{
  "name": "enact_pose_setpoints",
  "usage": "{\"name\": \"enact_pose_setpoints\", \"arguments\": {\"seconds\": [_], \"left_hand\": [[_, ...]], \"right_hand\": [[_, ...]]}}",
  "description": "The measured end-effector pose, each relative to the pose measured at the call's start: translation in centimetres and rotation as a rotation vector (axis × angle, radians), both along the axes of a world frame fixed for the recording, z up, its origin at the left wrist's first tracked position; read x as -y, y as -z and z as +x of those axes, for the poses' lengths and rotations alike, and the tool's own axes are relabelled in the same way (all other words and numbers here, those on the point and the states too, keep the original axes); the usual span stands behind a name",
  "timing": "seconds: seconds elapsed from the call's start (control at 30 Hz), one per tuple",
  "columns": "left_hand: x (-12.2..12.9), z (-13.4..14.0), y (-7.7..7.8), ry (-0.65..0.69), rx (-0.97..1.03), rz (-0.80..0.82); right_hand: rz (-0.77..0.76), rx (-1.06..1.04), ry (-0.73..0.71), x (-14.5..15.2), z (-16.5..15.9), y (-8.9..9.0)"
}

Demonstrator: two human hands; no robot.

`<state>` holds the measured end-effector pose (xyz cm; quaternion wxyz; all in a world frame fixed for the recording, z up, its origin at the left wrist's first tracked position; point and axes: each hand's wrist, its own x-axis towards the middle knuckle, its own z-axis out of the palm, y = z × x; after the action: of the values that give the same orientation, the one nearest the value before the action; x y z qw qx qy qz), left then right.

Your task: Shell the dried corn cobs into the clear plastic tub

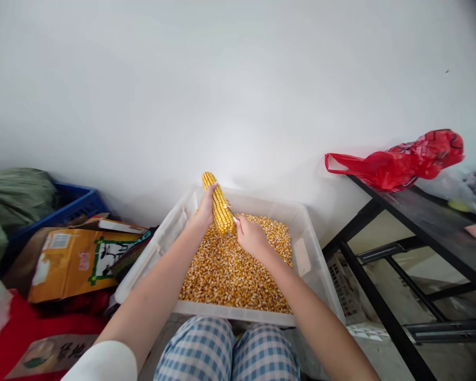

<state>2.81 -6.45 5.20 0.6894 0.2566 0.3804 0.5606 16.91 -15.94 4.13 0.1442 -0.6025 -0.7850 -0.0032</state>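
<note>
My left hand (207, 205) is wrapped round a yellow ear of corn (217, 198), which it holds tilted above a clear plastic bin (301, 214). The ear's rows of kernels look mostly whole. Close against the ear's right side, my right hand (252, 236) is closed on a thin metal tool (232, 213). Its tip touches or nearly touches the kernels; my fingers hide the handle, so its exact kind does not show. Loose corn kernels (238, 275) fill the lower part of the bin beneath both hands.
A white wall (238, 95) stands behind the bin. To the left are a flattened orange cardboard box (73, 264), a blue crate (77, 203) and a red bag (47, 338). On the right, a black metal-framed table (432, 222) carries a red plastic bag (412, 161).
</note>
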Motion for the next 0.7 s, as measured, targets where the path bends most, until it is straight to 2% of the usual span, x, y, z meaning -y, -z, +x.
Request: {"name": "enact_pose_setpoints", "arguments": {"seconds": [0.3,0.57,0.7], "left_hand": [[-0.2,-0.8,0.0,0.008,0.092,0.106],[1.2,-0.6,-1.2,0.036,0.069,0.248],[1.4,-0.5,-1.4,0.040,0.076,0.284]], "right_hand": [[0.100,-0.057,-0.031,0.2,0.5,-0.5],[0.134,-0.108,-0.065,0.5,0.4,-0.5],[0.134,-0.122,-0.082,0.4,0.5,-0.4]]}}
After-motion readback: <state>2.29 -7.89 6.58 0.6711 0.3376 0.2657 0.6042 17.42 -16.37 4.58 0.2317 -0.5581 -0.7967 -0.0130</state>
